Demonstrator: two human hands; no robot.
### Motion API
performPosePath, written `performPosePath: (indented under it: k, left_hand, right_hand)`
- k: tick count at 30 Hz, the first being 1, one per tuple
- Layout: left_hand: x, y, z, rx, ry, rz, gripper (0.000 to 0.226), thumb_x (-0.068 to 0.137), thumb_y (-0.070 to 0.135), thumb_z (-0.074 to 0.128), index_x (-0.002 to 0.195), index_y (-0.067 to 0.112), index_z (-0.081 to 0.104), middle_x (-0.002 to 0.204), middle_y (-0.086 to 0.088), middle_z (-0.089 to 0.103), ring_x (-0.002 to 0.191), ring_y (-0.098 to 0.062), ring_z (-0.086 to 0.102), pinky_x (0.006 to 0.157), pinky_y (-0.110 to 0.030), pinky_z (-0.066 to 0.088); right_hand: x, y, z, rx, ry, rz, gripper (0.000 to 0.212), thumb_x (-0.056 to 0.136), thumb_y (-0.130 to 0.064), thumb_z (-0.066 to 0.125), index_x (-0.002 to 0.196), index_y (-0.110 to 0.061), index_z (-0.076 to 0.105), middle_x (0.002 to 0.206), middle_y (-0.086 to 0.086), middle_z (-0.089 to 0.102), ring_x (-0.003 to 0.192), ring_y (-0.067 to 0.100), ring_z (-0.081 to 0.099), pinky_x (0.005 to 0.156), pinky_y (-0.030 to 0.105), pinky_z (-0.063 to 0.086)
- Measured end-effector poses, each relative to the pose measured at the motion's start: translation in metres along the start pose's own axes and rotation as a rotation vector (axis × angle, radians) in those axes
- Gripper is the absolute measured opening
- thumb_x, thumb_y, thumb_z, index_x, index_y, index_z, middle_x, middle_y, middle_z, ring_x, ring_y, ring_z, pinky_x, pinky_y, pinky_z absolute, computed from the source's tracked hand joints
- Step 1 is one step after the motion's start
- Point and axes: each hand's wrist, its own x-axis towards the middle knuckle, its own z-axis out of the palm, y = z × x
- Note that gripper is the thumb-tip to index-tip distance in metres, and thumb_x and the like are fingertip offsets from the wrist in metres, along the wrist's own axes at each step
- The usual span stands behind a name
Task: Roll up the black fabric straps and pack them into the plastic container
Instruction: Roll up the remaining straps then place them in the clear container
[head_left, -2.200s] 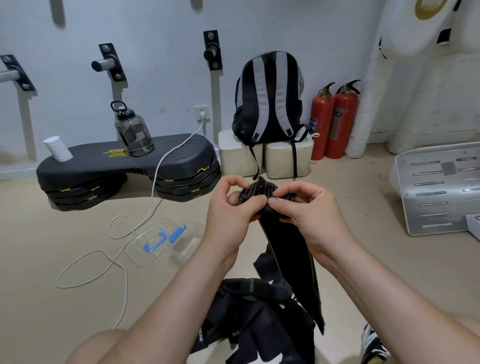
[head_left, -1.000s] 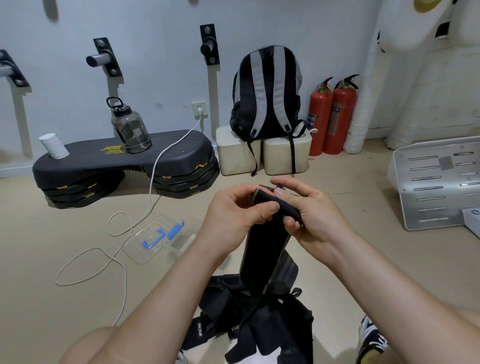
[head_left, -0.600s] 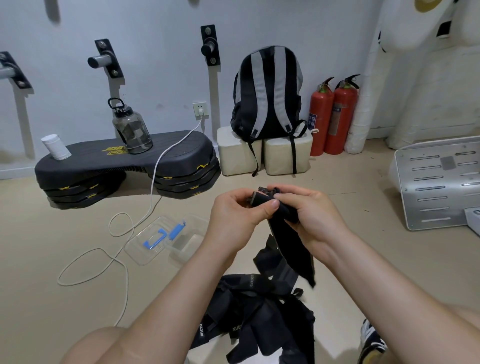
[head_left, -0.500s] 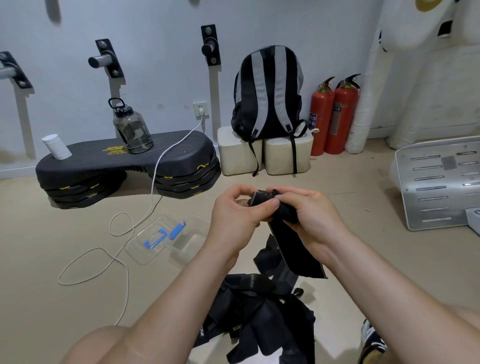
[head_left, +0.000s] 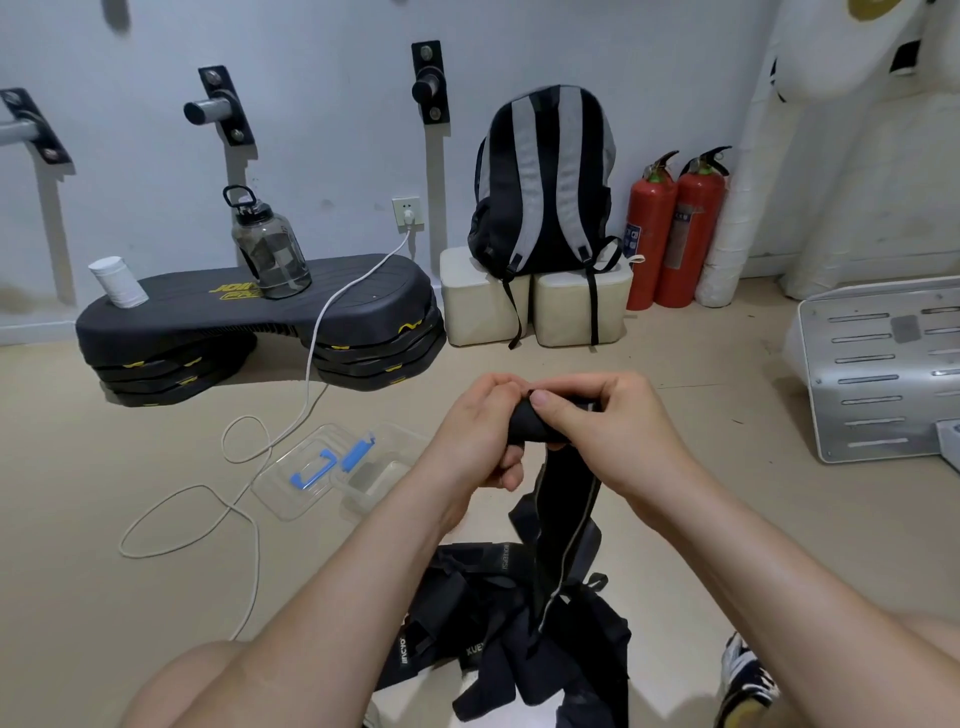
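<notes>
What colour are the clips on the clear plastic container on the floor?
The clips are blue; the head view, the only one, shows them clearly.

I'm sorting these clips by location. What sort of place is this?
Probably a gym or training room: a stacked step platform on the floor, metal pegs mounted along the wall, and a large water jug standing on the platform.

We see matt black cloth in the strap (head_left: 569, 499), clear glossy plastic in the container (head_left: 382, 470) at nine o'clock, and dull, smooth silvery metal in the slotted panel (head_left: 878, 384) at three o'clock.
</notes>
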Motion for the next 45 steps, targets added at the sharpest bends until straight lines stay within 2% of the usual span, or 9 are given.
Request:
performPosePath:
  k: [4, 6, 12, 19, 23, 30, 35, 40, 45]
  left_hand:
    - [-0.005, 0.001, -0.001, -0.088, -0.1, -0.001, 0.025, 0.103, 0.031, 0.039, 0.121, 0.027, 0.057, 0.099, -0.011, 0.071, 0.079, -0.022, 0.07, 0.074, -0.037, 0.054]
    - [-0.005, 0.002, -0.001, -0.229, -0.15, 0.05, 0.028, 0.105, 0.029, 0.039, 0.12, 0.026, 0.062, 0.114, -0.01, 0.07, 0.094, -0.022, 0.067, 0.09, -0.046, 0.053]
    - [-0.006, 0.001, 0.001, -0.017, 0.05, 0.389, 0.032, 0.103, 0.007, 0.041, 0.112, 0.018, 0.07, 0.106, -0.006, 0.073, 0.101, -0.017, 0.068, 0.088, -0.031, 0.055]
    - [-0.013, 0.007, -0.002, 0.102, 0.009, 0.494, 0.019, 0.098, 0.002, 0.053, 0.098, 0.017, 0.064, 0.075, 0.013, 0.068, 0.074, -0.001, 0.064, 0.069, -0.015, 0.049]
    - [-0.012, 0.01, -0.017, 0.284, -0.116, 0.488, 0.034, 0.069, 0.015, 0.087, 0.091, 0.025, 0.063, 0.09, 0.0, 0.069, 0.079, -0.019, 0.067, 0.077, -0.029, 0.056]
    - [-0.014, 0.014, -0.026, 0.236, 0.008, 0.512, 0.034, 0.051, 0.021, 0.095, 0.079, 0.023, 0.076, 0.08, -0.005, 0.075, 0.077, -0.019, 0.072, 0.073, -0.03, 0.058]
    - [-0.015, 0.018, -0.019, 0.127, 0.118, 0.506, 0.028, 0.057, 0.029, 0.084, 0.076, 0.012, 0.073, 0.066, -0.002, 0.071, 0.062, -0.009, 0.066, 0.061, -0.019, 0.051]
    - [-0.009, 0.011, -0.014, 0.036, 0.17, 0.476, 0.032, 0.067, 0.033, 0.086, 0.076, 0.01, 0.067, 0.072, -0.024, 0.061, 0.068, -0.017, 0.056, 0.064, -0.029, 0.047]
    - [-0.005, 0.007, -0.005, -0.137, 0.137, 0.365, 0.025, 0.082, 0.009, 0.077, 0.084, 0.012, 0.052, 0.064, 0.002, 0.06, 0.059, -0.011, 0.056, 0.057, -0.022, 0.048]
  right_hand:
    - [-0.001, -0.003, -0.001, 0.048, -0.018, -0.01, 0.018, 0.09, -0.01, 0.069, 0.084, -0.022, 0.081, 0.087, 0.003, 0.077, 0.092, 0.026, 0.072, 0.087, 0.044, 0.058]
    - [-0.001, -0.006, 0.0, 0.168, -0.043, 0.025, 0.018, 0.09, -0.006, 0.067, 0.082, -0.017, 0.079, 0.089, 0.01, 0.075, 0.088, 0.029, 0.071, 0.077, 0.04, 0.06]
    - [-0.004, -0.008, 0.005, 0.376, -0.06, 0.17, 0.023, 0.09, 0.001, 0.062, 0.085, -0.019, 0.052, 0.093, 0.009, 0.059, 0.07, 0.019, 0.059, 0.048, 0.021, 0.046]
    - [-0.002, -0.008, 0.006, 0.457, -0.102, 0.222, 0.031, 0.092, 0.006, 0.054, 0.088, -0.023, 0.043, 0.082, 0.007, 0.055, 0.051, 0.012, 0.044, 0.039, 0.018, 0.033]
    - [0.001, -0.009, 0.007, 0.551, -0.084, 0.277, 0.032, 0.09, 0.008, 0.049, 0.08, -0.022, 0.046, 0.071, 0.006, 0.053, 0.049, 0.013, 0.042, 0.041, 0.021, 0.024]
    - [-0.002, -0.015, 0.011, 0.615, -0.09, 0.306, 0.027, 0.095, 0.002, 0.048, 0.08, -0.02, 0.045, 0.063, 0.002, 0.055, 0.041, 0.012, 0.044, 0.038, 0.017, 0.029]
    - [-0.001, -0.011, 0.007, 0.228, -0.033, 0.062, 0.019, 0.096, -0.019, 0.061, 0.078, -0.021, 0.06, 0.069, -0.003, 0.061, 0.064, 0.011, 0.057, 0.059, 0.025, 0.045]
    - [0.0, -0.01, -0.004, 0.29, -0.03, -0.038, 0.01, 0.091, -0.018, 0.068, 0.085, -0.012, 0.074, 0.082, 0.006, 0.071, 0.079, 0.013, 0.065, 0.07, 0.024, 0.05]
    - [-0.004, -0.015, -0.007, 0.399, -0.061, -0.029, 0.011, 0.086, -0.009, 0.072, 0.092, 0.0, 0.075, 0.087, 0.018, 0.075, 0.079, 0.022, 0.072, 0.07, 0.027, 0.057]
